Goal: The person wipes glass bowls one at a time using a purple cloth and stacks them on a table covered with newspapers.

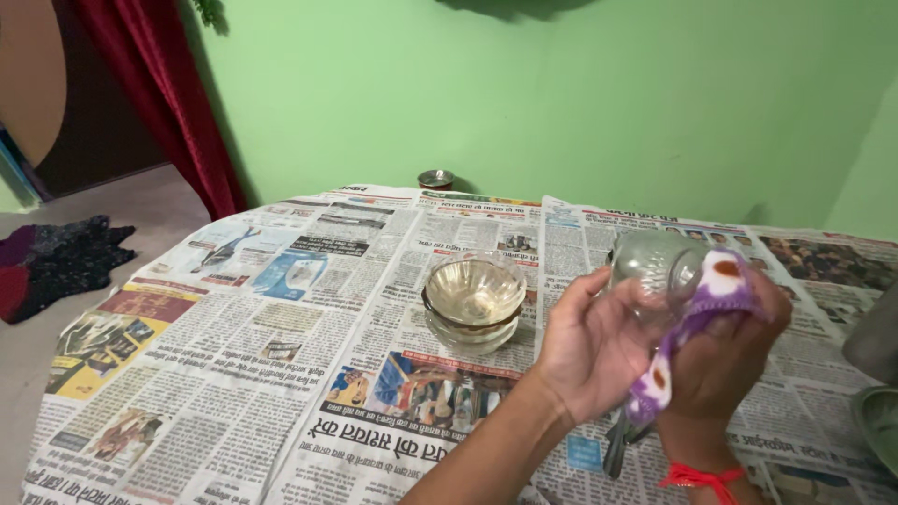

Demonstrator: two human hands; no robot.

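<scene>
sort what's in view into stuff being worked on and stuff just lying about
In hand:
- clear glass, held by the left hand
- purple and white cloth, pressed to it by the right hand

Lying about:
- stacked glass bowls
- small metal cup
- newspaper
- dark rug

A clear, ribbed drinking glass (658, 265) lay tilted on its side above the newspaper-covered table, held between both hands. A purple, white and orange patterned cloth (697, 313) pressed against its right side, draping downward.
</scene>
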